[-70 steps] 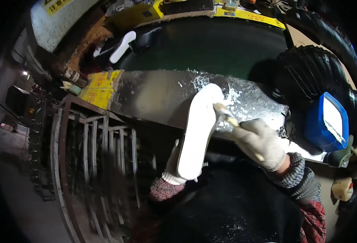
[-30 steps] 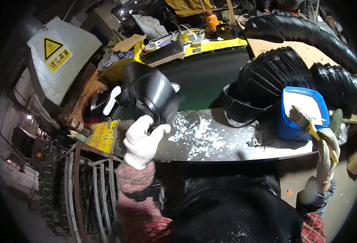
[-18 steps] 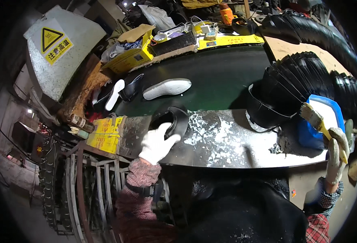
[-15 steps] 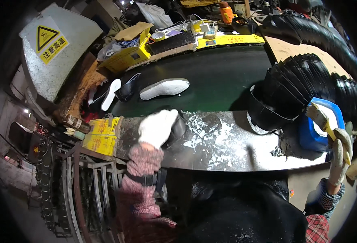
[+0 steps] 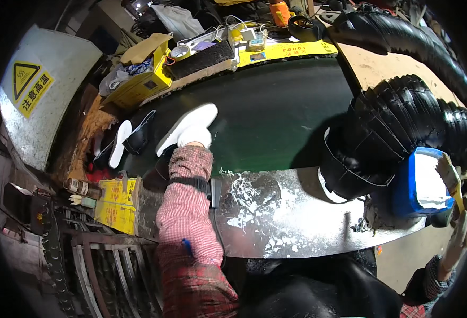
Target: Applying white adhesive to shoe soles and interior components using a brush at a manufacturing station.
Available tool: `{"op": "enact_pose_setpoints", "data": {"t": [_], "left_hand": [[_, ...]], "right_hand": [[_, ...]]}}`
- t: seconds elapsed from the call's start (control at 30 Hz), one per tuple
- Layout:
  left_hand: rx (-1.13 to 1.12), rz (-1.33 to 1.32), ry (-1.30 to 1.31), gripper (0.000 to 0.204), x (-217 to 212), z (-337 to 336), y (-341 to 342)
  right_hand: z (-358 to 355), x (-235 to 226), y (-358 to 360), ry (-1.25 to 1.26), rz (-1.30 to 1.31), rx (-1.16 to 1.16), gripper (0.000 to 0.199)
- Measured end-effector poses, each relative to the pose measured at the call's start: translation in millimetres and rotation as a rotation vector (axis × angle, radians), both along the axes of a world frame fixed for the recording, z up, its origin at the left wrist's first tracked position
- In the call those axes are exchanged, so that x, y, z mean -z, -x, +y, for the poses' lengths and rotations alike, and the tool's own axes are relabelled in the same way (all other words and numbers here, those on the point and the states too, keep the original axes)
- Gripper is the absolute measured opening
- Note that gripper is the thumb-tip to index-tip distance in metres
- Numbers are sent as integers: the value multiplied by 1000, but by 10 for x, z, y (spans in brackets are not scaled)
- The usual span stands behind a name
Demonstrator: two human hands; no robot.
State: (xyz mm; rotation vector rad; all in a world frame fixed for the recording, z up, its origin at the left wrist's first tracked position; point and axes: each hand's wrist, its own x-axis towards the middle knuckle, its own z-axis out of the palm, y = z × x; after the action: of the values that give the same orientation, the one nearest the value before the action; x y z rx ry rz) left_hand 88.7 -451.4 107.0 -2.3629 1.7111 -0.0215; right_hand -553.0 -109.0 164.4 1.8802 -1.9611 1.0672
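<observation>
Left hand [image 5: 195,136], in white knit glove, reaches onto the dark green conveyor belt [image 5: 281,111], over the near edge of a long white shoe sole [image 5: 191,115], face up; fingers hidden, can't tell if gripping or just touching. Right hand [image 5: 462,222], gloved, has fingers wrapped round a yellow-handled flat brush [image 5: 458,195], bristles by the right rim of a blue plastic tub [image 5: 412,185] of white paste. Progress: that sole looks fully coated where visible, and a slimmer white sole [image 5: 120,144] lies farther left, seemingly done too; the nested pile of black pleated boots [image 5: 392,124] at right is probably what's left. Surface: bare metal ledge [image 5: 318,217], splattered white. Room: dim, cluttered; yellow cardboard box [image 5: 138,90] behind belt, grey metal hood [image 5: 77,61] at left, metal-bar rack [image 5: 88,265] below.
</observation>
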Motion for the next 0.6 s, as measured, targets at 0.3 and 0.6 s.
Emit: {"op": "enact_pose_setpoints", "data": {"t": [0.3, 0.6], "left_hand": [[322, 99, 273, 65, -908, 882, -23], [959, 324, 309, 31, -1032, 2991, 1410]], "right_hand": [[187, 195, 306, -31, 67, 31, 34], [-62, 16, -318, 162, -362, -155, 26]]}}
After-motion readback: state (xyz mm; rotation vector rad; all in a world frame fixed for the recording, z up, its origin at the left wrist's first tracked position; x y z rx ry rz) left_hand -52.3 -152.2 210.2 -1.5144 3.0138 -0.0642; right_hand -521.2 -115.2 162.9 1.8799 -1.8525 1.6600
